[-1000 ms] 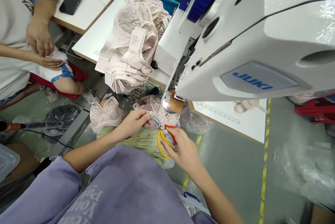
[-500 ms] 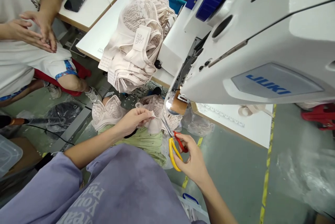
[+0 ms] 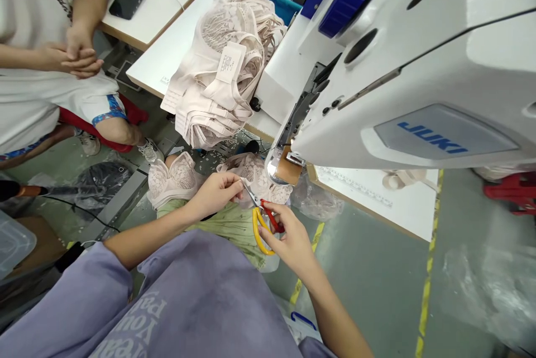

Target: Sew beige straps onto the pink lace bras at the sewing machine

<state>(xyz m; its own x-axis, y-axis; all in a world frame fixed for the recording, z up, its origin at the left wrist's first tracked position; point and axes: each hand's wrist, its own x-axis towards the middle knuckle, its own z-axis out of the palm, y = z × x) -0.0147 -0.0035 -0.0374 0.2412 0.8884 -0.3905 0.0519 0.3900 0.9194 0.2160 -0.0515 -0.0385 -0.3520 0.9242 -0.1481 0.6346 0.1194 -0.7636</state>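
Over my lap, my left hand (image 3: 216, 194) pinches an edge of a pale lace bra (image 3: 250, 171) between thumb and fingers. My right hand (image 3: 288, 235) holds scissors (image 3: 258, 214) with one red and one yellow handle. The scissor blades point up and left, their tips at my left fingertips, where the exact contact is too small to make out. Another part of the pale lace garments (image 3: 171, 179) lies left of my left hand, over green cloth (image 3: 226, 229) on my lap.
A white sewing machine (image 3: 402, 84) fills the upper right. Beige bras (image 3: 226, 67) are heaped on the white table (image 3: 146, 67) beside it. At the left sits a person with clasped hands (image 3: 79, 59), near a black phone (image 3: 128, 0). A red stool (image 3: 511, 190) stands far right.
My right hand and the scissors have moved left, bringing the blades to my left fingertips. The other person's hands have come together. The view has shifted slightly.
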